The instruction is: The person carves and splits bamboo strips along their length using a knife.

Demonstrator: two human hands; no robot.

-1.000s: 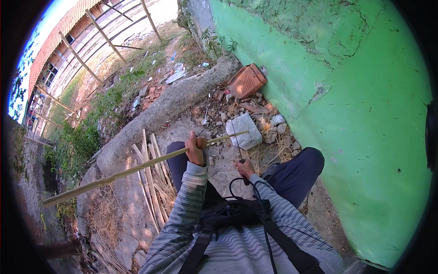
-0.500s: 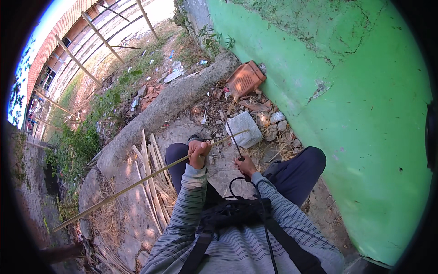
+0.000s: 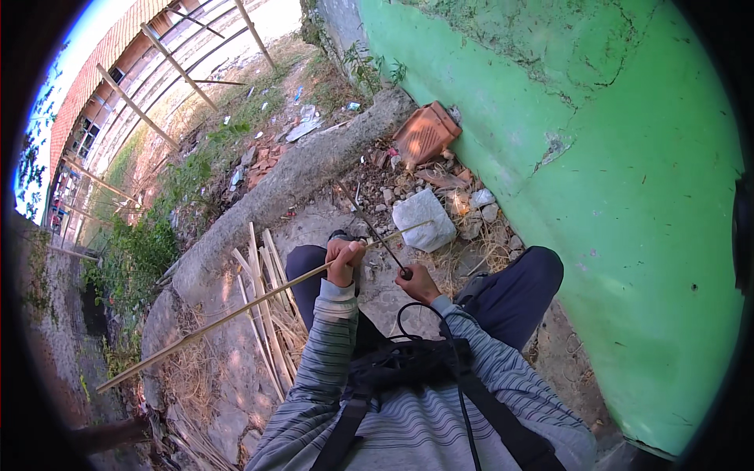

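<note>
My left hand [image 3: 344,261] is closed round a long, pale split bamboo strip [image 3: 212,327]. The strip slants from the lower left up to a white block of stone [image 3: 425,220], and its far end lies over the block. In my right hand [image 3: 421,284] is the dark handle of a long, thin-bladed knife [image 3: 369,224]. Its blade points away and to the left, crossing the strip just right of my left hand; whether they touch I cannot tell. More split bamboo strips [image 3: 263,310] lie beside my left knee.
A green wall [image 3: 628,235] rises on the right. Rubble and an orange roof tile [image 3: 426,135] lie at its foot. A low rough concrete ridge [image 3: 259,196] runs across ahead, with shrubs [image 3: 145,251] beyond it at left. A black cable [image 3: 404,314] loops near my right wrist.
The knife blade has swung to the left, from pointing nearly straight ahead to slanting over the strip. My right hand has turned with it. My left hand still grips the strip in nearly the same place.
</note>
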